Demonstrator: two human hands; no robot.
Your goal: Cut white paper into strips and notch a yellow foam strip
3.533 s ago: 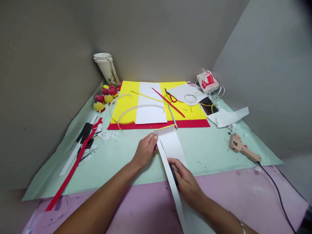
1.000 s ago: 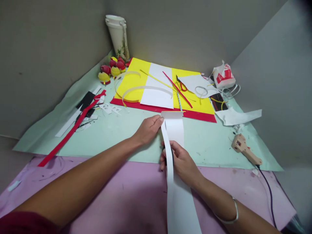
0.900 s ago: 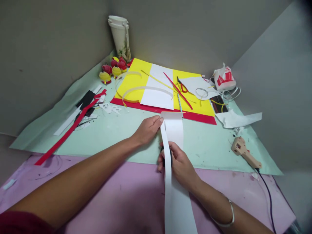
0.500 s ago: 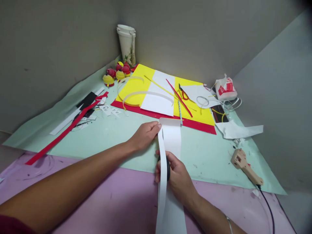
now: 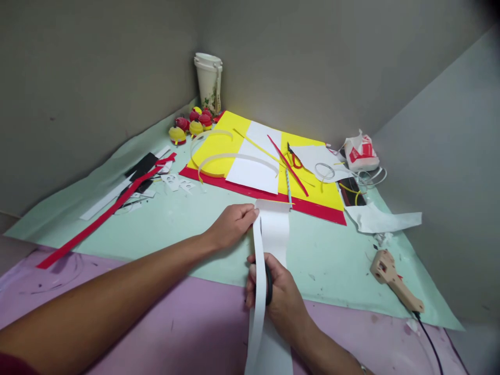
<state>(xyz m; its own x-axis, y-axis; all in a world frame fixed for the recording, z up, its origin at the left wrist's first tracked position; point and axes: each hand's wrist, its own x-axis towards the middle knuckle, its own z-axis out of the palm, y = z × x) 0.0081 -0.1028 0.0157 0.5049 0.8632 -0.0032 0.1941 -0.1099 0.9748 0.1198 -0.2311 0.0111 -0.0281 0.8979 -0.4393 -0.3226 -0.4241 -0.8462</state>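
My left hand [image 5: 236,225] pinches the far left end of a long white paper sheet [image 5: 275,229]. Black-handled scissors [image 5: 269,284] are in my right hand [image 5: 279,291], its fingers wrapped round the handles. The blades lie mostly hidden against the sheet, and a narrow white strip [image 5: 259,271] runs along its left side, passing in front of the scissors and down past the bottom of the view. A thin yellow edge shows at the sheet's far end.
Yellow, white and red sheets [image 5: 258,172] lie ahead, with red-handled pliers [image 5: 296,159] on them. A glue gun [image 5: 396,281] rests at right. Red strips [image 5: 105,214] lie at left; small red and yellow balls [image 5: 177,135] sit by a white cup [image 5: 209,83].
The whole scene sits slightly lower in the view. Both hands keep their hold on the paper and scissors, with little other visible movement.
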